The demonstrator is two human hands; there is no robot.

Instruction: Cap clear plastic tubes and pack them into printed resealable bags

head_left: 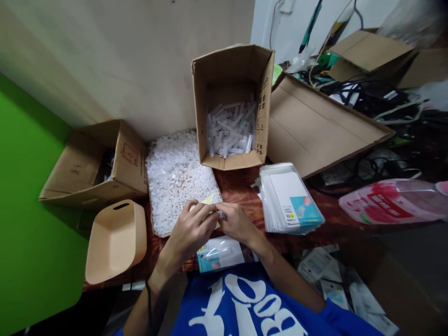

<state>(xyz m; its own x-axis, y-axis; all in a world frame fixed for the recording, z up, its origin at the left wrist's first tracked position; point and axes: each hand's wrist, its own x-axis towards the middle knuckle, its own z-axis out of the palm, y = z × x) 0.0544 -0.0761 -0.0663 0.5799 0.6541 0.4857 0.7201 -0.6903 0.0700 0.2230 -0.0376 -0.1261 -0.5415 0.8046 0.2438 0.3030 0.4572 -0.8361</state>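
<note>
My left hand (194, 226) and my right hand (238, 225) meet above the front right corner of a shallow tray of small white pieces (178, 172). Both have their fingers closed. Between the fingertips a small translucent plastic piece (221, 214) shows in part, pinched by my right hand; most of it is hidden. A yellow printed sheet (210, 199) peeks out behind and below my left fingers; whether it is gripped, I cannot tell. Just in front of my hands lies a clear-wrapped blue and white packet (220, 254).
An open carton (233, 161) of clear plastic tubes (231, 128) stands behind. A stack of printed pouches (289, 200) and a pink bottle (388, 201) are on the right. On the left are a beige bin (117, 242) and another carton (131, 163). More packets (325, 268) lie low right.
</note>
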